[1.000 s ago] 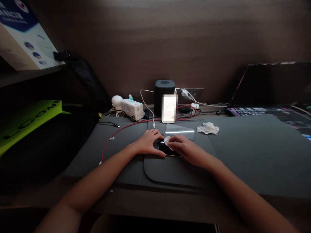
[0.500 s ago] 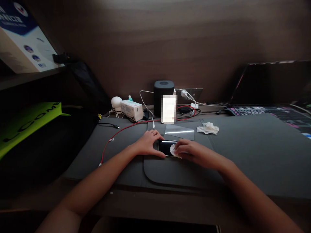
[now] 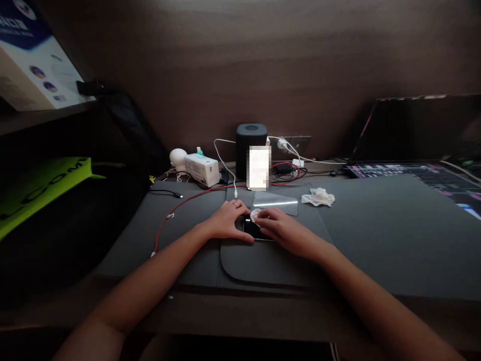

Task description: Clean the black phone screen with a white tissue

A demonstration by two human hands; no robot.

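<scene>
A dark phone (image 3: 252, 229) with a shiny screen lies flat on the grey mat (image 3: 180, 260). Around its left end my left hand (image 3: 229, 220) is wrapped, thumb at the near edge and fingers at the far edge. My right hand (image 3: 280, 228) pinches a white crumpled tissue (image 3: 256, 215) against the upper left part of the screen and covers the phone's right end. Just behind the phone rests a clear, glossy flat sheet (image 3: 276, 203). Another crumpled tissue (image 3: 318, 197) lies to the right on the mat.
Behind the mat stand a black speaker (image 3: 244, 150), a white box (image 3: 202, 169) and a round white object (image 3: 178, 157). A red cable (image 3: 165, 220) curves across the left side. An open laptop (image 3: 417, 130) is at the right.
My right hand has moved left and slightly away from me with the tissue, from the middle-right of the screen to its upper left. My left hand keeps its place on the phone.
</scene>
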